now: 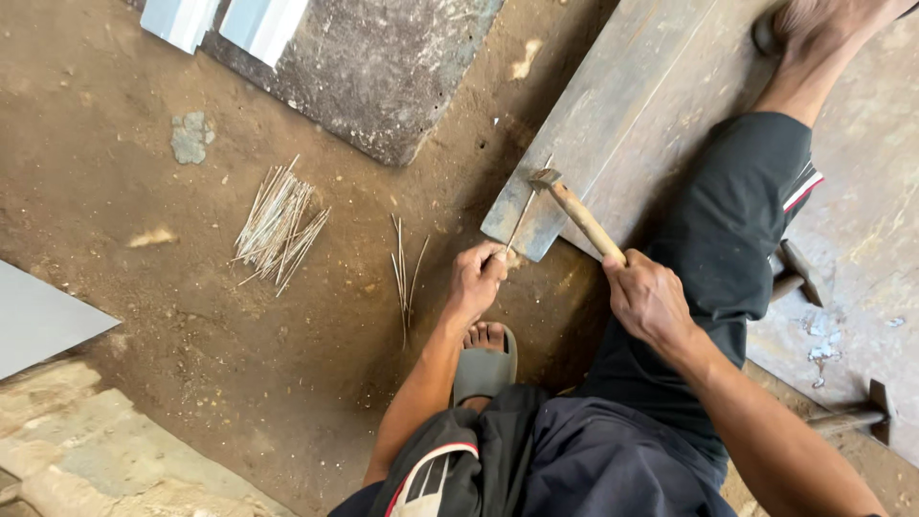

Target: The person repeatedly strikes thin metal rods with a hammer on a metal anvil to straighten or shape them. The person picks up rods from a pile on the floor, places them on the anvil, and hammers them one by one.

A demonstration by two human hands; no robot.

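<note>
Right now my right hand [649,302] has its fingers wrapped tight around the wooden hammer [579,215], its head just beyond the left fingertips. My left hand [476,280] pinches a thin metal rod [524,215] against the steel plate [613,115]. A glancing blow could bend the rod or land on those fingers.

right hand [646,299] gripping hammer [577,213], left hand [476,280] holding thin rod [523,218] on metal plate [613,105]
</note>
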